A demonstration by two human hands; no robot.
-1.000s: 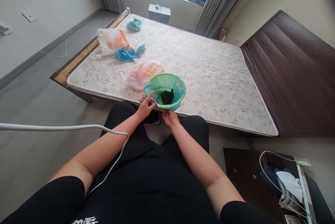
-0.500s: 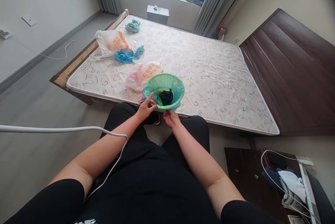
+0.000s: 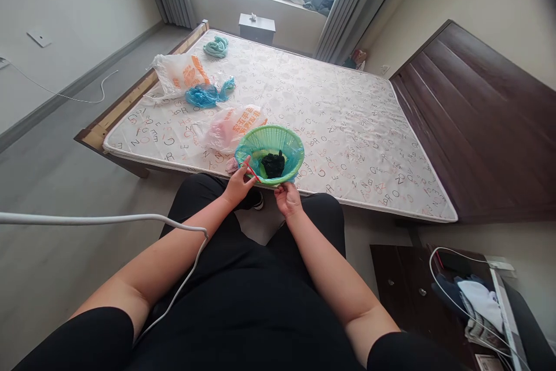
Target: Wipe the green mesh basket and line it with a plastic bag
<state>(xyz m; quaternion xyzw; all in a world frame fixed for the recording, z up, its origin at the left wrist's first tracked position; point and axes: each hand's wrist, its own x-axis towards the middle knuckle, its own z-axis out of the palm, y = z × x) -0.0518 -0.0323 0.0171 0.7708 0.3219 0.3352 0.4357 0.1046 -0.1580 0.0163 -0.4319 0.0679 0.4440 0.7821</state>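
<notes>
A green plastic basket (image 3: 270, 135), lined with a thin blue plastic bag (image 3: 294, 154), sits at the mattress's near edge. Inside it lies a crumpled black cloth-like bundle (image 3: 273, 165). My left hand (image 3: 238, 186) is closed at the basket's near left rim, with a thin red strip (image 3: 252, 172) between its fingers and thumb. My right hand (image 3: 288, 199) curls palm up under the near right rim, its fingertips against the basket and partly hidden. A pinkish bundle (image 3: 231, 166) rests just left of the basket.
Beyond the basket, a white bag with orange print (image 3: 237, 128), blue plastic (image 3: 204, 95), another white bag (image 3: 180, 73) and a teal coil (image 3: 216, 47) lie on the mattress (image 3: 347, 128). A white cable (image 3: 130, 219) crosses over my left forearm. A dark nightstand (image 3: 397, 272) stands right.
My right hand's fingers have shifted up slightly against the basket's near rim. My left hand keeps the red strip. The whole view has shifted a little.
</notes>
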